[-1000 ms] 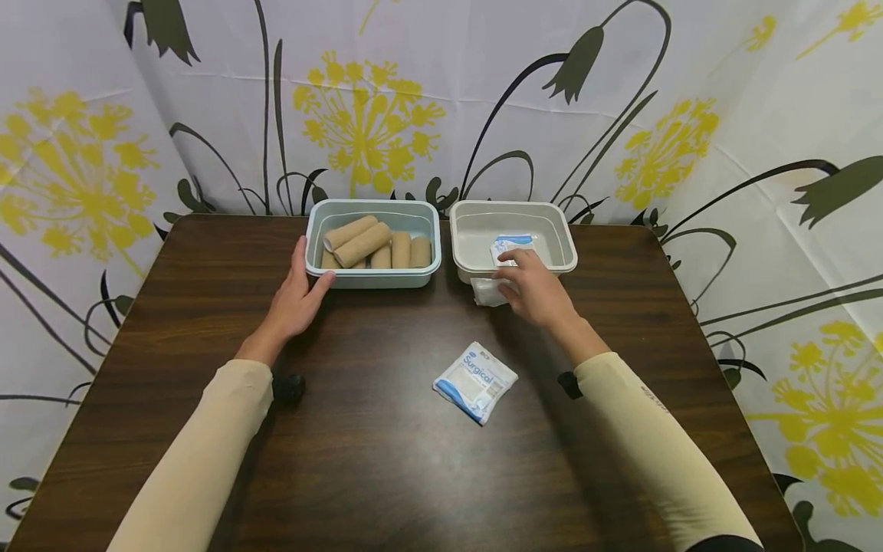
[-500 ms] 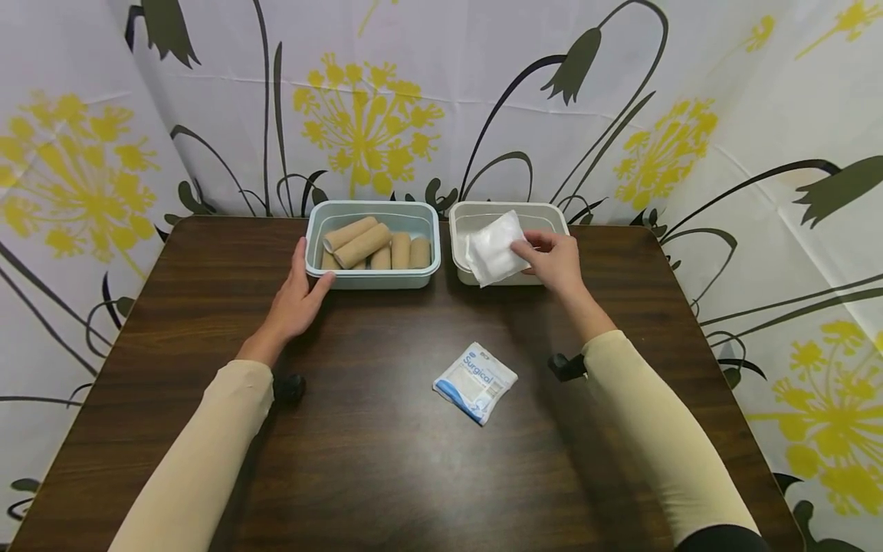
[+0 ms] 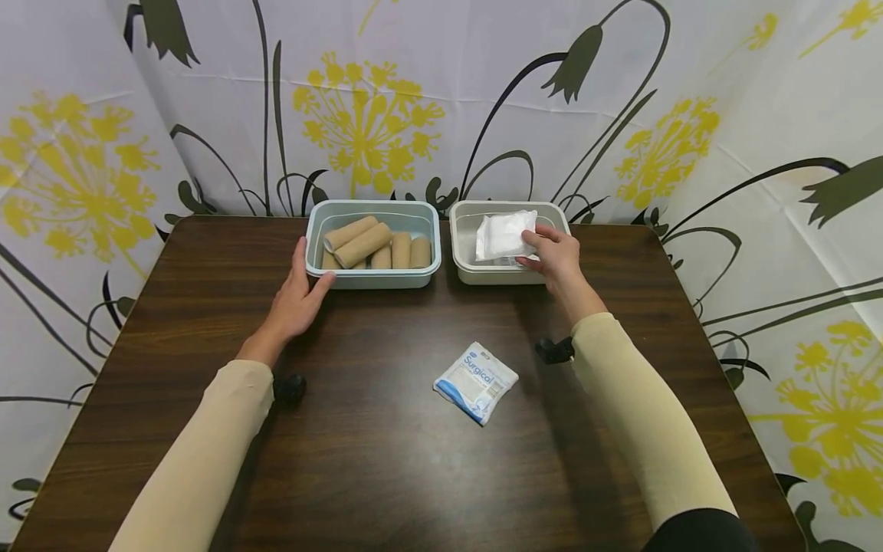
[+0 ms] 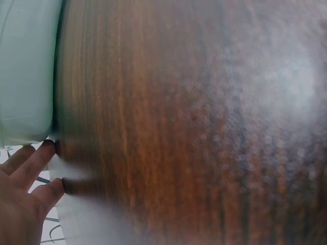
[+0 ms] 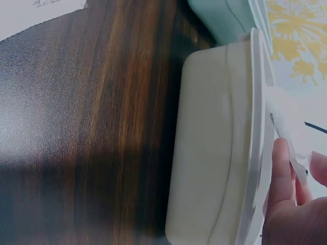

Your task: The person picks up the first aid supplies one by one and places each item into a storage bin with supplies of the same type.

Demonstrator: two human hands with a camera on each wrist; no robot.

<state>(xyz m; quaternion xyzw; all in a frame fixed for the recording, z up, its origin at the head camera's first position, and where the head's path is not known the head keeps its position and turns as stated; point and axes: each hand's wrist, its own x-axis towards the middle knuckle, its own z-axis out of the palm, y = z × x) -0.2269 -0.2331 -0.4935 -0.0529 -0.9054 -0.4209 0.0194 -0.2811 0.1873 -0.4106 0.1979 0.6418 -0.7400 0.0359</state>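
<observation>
My right hand (image 3: 560, 259) pinches a white packet (image 3: 503, 234) by its right side, thumb on top, over the cream plastic tub (image 3: 464, 264). In the right wrist view the packet (image 5: 288, 135) shows edge-on above the tub's rim. Part of another packet (image 3: 507, 261) shows below it inside the tub. My left hand (image 3: 295, 303) rests against the left end of the pale blue tub (image 3: 372, 282), fingers extended. That tub holds several cardboard tubes (image 3: 362, 245). A packet printed "Surgical" (image 3: 476, 382) lies flat on the table, nearer to me.
Both tubs stand side by side at the back edge of the dark wooden table (image 3: 386, 468). A white curtain (image 3: 441, 100) with yellow and grey-green flowers hangs behind and on both sides. A black wrist camera (image 3: 554, 350) sits below my right wrist.
My right hand lifted the white packet from the tub's front rim and brought it over the cream tub, where it now lies flatter. The left hand stayed in place.
</observation>
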